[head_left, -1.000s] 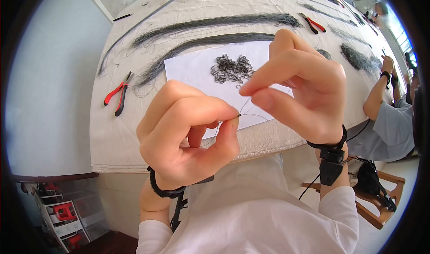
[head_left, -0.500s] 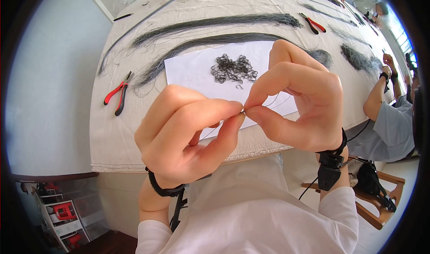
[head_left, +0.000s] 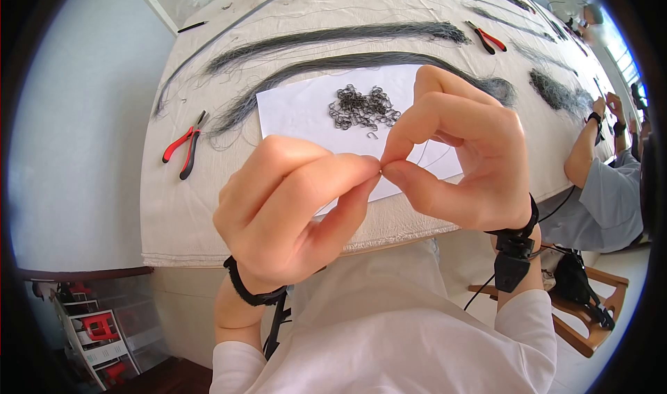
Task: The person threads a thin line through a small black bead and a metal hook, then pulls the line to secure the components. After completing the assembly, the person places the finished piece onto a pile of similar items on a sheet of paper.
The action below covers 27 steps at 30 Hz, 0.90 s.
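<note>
My left hand and my right hand meet fingertip to fingertip above the near edge of a white sheet of paper. Both are closed in a pinch of thumb and forefinger. A thin grey line loops out by my right fingers. Whatever tiny piece sits between the left fingertips is hidden. Just beyond the hands, a heap of small dark wire hooks lies on the paper, with one loose hook in front of it.
Red-and-black pliers lie at left, and a second pair of pliers at far right. Bundles of grey line stretch across the cloth-covered table. Another person's arm rests at the right edge.
Both pinched hands have shifted slightly, the left a little right and the right a little left. The dark speck at the fingertips no longer shows. At right, the other person's hands have moved.
</note>
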Each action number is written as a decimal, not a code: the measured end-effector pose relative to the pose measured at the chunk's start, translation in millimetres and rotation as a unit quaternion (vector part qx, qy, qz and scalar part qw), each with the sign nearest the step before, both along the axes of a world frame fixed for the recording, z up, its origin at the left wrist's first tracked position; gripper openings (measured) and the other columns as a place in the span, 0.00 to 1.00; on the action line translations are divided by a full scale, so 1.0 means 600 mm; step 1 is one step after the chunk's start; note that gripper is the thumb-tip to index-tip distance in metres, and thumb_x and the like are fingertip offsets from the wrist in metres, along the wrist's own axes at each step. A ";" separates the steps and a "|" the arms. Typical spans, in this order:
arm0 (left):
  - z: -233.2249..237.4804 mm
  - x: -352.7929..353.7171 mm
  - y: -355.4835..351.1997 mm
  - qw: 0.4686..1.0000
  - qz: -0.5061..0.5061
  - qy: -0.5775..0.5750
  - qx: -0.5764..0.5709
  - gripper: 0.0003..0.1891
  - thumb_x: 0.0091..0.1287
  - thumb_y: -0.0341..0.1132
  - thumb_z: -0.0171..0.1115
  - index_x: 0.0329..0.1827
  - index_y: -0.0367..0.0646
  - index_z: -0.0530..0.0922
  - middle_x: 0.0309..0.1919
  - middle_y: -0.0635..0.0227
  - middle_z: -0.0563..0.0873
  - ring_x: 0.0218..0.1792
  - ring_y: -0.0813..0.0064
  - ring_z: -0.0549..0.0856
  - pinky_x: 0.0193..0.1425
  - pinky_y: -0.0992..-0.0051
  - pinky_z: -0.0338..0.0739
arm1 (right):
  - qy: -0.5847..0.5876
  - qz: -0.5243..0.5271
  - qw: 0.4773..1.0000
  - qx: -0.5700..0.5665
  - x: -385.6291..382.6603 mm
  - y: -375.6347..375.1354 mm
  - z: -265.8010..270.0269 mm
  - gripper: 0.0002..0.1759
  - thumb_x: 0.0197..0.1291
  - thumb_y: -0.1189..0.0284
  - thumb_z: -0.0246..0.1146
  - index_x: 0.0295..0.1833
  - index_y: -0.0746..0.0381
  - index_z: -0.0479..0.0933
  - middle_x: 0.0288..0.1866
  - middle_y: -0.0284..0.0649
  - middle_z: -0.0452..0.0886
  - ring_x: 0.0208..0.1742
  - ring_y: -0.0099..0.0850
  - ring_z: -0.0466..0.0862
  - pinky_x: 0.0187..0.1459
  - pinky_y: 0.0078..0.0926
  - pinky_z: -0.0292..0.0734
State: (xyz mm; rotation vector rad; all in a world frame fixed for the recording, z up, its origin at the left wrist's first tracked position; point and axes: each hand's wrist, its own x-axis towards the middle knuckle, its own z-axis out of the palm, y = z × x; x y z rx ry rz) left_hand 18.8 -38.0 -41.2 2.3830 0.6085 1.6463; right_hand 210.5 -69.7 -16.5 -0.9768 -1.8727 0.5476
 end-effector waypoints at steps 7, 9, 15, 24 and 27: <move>0.000 0.000 0.004 0.999 0.000 -0.026 -0.020 0.12 0.46 0.16 0.72 0.33 0.39 0.83 0.26 0.70 0.80 0.21 0.80 0.76 0.19 0.82 0.64 | 0.010 0.004 0.999 0.043 0.008 0.000 0.006 0.10 0.38 0.82 0.69 0.32 0.66 0.82 0.27 0.33 0.72 0.29 0.23 0.64 0.29 0.20 0.56; -0.004 0.001 0.006 0.999 -0.014 -0.041 -0.023 0.12 0.47 0.16 0.72 0.33 0.39 0.83 0.26 0.70 0.81 0.21 0.81 0.75 0.18 0.82 0.62 | 0.006 0.000 0.998 0.056 0.009 0.000 0.002 0.10 0.38 0.82 0.69 0.32 0.65 0.82 0.27 0.33 0.73 0.29 0.24 0.63 0.30 0.21 0.54; -0.002 0.000 0.007 0.999 -0.022 -0.033 -0.024 0.12 0.47 0.15 0.70 0.32 0.39 0.83 0.26 0.70 0.81 0.21 0.83 0.74 0.16 0.84 0.58 | 0.004 -0.020 0.998 0.060 0.008 -0.002 0.003 0.12 0.37 0.84 0.70 0.33 0.66 0.83 0.26 0.32 0.72 0.29 0.24 0.64 0.30 0.22 0.55; -0.005 -0.002 0.013 0.997 -0.023 -0.058 -0.044 0.12 0.44 0.16 0.68 0.29 0.41 0.81 0.25 0.72 0.78 0.15 0.87 0.69 0.15 0.85 0.55 | 0.013 -0.074 0.994 0.077 0.029 -0.007 0.008 0.10 0.41 0.83 0.69 0.34 0.68 0.83 0.28 0.32 0.69 0.32 0.24 0.64 0.33 0.22 0.56; -0.004 -0.003 0.011 0.996 -0.019 -0.062 -0.063 0.11 0.43 0.16 0.67 0.28 0.41 0.80 0.24 0.72 0.77 0.14 0.87 0.66 0.16 0.85 0.56 | 0.050 -0.081 0.992 0.077 0.041 -0.009 0.014 0.07 0.45 0.81 0.67 0.34 0.69 0.82 0.29 0.33 0.65 0.34 0.25 0.63 0.35 0.22 0.56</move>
